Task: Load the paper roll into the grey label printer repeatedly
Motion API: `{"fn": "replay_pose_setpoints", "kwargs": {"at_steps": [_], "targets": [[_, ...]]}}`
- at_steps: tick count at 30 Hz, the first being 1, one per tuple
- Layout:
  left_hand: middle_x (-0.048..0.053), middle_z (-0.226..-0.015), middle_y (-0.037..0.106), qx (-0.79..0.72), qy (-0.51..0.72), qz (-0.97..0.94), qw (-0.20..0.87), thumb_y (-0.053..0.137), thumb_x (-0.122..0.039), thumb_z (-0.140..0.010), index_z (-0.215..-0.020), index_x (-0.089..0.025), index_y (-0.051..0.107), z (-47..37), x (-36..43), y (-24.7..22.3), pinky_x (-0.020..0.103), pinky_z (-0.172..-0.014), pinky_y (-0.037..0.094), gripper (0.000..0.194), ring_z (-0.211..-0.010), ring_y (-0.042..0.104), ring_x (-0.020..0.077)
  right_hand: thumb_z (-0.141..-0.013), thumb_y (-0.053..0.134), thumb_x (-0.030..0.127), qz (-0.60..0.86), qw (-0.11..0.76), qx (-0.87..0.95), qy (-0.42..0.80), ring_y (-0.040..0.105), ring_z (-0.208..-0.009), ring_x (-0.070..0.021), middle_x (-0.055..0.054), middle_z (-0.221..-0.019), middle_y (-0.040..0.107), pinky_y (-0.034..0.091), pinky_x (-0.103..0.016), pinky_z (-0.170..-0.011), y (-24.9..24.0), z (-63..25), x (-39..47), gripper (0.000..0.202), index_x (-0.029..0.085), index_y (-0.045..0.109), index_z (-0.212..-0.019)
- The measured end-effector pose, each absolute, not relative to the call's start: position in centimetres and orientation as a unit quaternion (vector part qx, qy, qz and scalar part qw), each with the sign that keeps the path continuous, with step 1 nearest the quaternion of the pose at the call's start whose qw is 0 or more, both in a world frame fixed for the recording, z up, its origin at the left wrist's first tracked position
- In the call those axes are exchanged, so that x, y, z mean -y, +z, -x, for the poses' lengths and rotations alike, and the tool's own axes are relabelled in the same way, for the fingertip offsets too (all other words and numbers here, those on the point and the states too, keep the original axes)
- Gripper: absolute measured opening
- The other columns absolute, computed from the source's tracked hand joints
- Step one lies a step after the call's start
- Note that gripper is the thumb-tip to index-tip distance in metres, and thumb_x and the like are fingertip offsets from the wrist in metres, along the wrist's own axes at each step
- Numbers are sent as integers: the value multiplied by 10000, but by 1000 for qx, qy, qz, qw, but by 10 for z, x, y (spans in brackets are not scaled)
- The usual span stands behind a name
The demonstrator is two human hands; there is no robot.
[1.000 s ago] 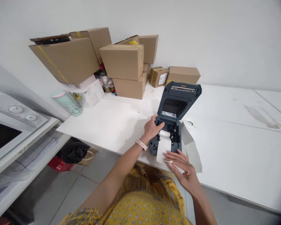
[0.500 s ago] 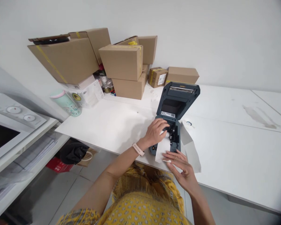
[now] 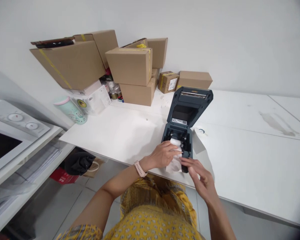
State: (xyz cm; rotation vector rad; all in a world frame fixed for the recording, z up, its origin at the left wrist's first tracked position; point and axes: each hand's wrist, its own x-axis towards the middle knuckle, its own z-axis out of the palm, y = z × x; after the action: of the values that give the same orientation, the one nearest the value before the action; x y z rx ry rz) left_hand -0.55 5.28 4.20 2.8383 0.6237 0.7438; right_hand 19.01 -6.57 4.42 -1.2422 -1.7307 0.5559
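Observation:
A dark label printer stands on the white table with its lid raised. White paper lies over the front of its open bay and hangs toward the table's front edge. My left hand, with a pale band on the wrist, rests on the paper from the left, its fingers stretched across it. My right hand is at the printer's front right corner, fingers apart, the fingertips beside the paper's right edge. Whether those fingertips touch the paper is hard to tell.
Cardboard boxes are stacked along the wall. A mint tumbler stands at the table's left end, near a microwave. Right of the printer a loose paper strip lies beside a small ring.
My left hand has come down from the printer's bay onto the paper, uncovering the inside. My right hand has shifted slightly right, off the paper's lower end. The paper now looks more crumpled.

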Motion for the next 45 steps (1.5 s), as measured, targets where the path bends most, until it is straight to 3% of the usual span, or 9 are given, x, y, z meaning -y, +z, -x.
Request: {"fn": "replay_pose_setpoints", "kwargs": {"at_steps": [5,10,18,26,32,36,41,43,45], "targets": [[97,-1201,725,-197,275,-938,80,464,-92,-908,-1164,-174,717,5,-53,36,418,-1055,498,369,-1080,643,215,-977,543,397,588,490,638,87,578,-1272,-282,-106,-1346,665,425,-523,-1090,48,-205,4,294,268,699,-1190],[97,-1212,726,-200,279,-936,86,433,-93,-914,-1163,-177,722,4,-54,34,422,-1098,473,390,-1104,648,202,-920,558,497,620,433,650,73,560,-1286,-319,-114,-1348,663,373,-591,-1121,29,-212,-59,387,248,701,-1178],[104,-1194,732,-198,281,-936,78,461,-98,-908,-1132,-170,737,4,-55,32,414,-1089,476,363,-1094,649,205,-919,514,397,623,415,659,65,483,-1399,-319,-120,-1426,615,342,-592,-1171,14,-211,-62,409,223,670,-1254],[107,-1214,717,-200,256,-944,65,450,-121,-929,-1122,-184,724,4,-51,41,445,-1069,501,342,-1143,623,227,-970,468,426,633,377,674,47,471,-1415,-312,-117,-1444,605,352,-597,-1155,19,-210,-60,430,238,652,-1310],[132,-1166,715,-194,282,-938,45,417,-77,-945,-1096,-131,701,3,-33,43,409,-1044,538,326,-1143,620,232,-1004,441,446,648,321,691,-23,499,-1379,-322,-104,-1428,619,249,-618,-1188,27,-203,-52,422,264,637,-1330],[122,-1218,716,-198,322,-923,66,431,-84,-933,-1161,-132,663,12,-4,35,415,-1107,515,328,-1207,629,220,-1012,432,489,651,420,624,-107,468,-1407,-340,-158,-1531,496,313,-592,-1166,58,-206,-53,496,226,552,-1414],[124,-1308,699,-209,371,-900,96,541,-347,-954,-1375,-122,536,29,35,30,471,-1175,465,477,-1324,582,254,-1065,267,501,582,619,521,-76,383,-1476,-272,-145,-1566,432,317,-531,-1198,147,-234,-103,572,184,380,-1527],[124,-1282,713,-211,374,-898,93,564,-368,-959,-1387,-114,523,31,42,28,460,-1169,475,499,-1307,597,250,-1073,155,505,586,604,540,18,435,-1436,-246,-168,-1560,436,373,-474,-1151,178,-241,-132,624,136,373,-1526],[105,-1235,735,-224,375,-896,82,534,-279,-983,-1317,-143,582,29,43,24,435,-1145,503,363,-1257,632,220,-1066,46,500,595,551,574,119,575,-1279,-232,-203,-1406,584,441,-441,-1055,196,-241,-148,742,31,497,-1423]]}}
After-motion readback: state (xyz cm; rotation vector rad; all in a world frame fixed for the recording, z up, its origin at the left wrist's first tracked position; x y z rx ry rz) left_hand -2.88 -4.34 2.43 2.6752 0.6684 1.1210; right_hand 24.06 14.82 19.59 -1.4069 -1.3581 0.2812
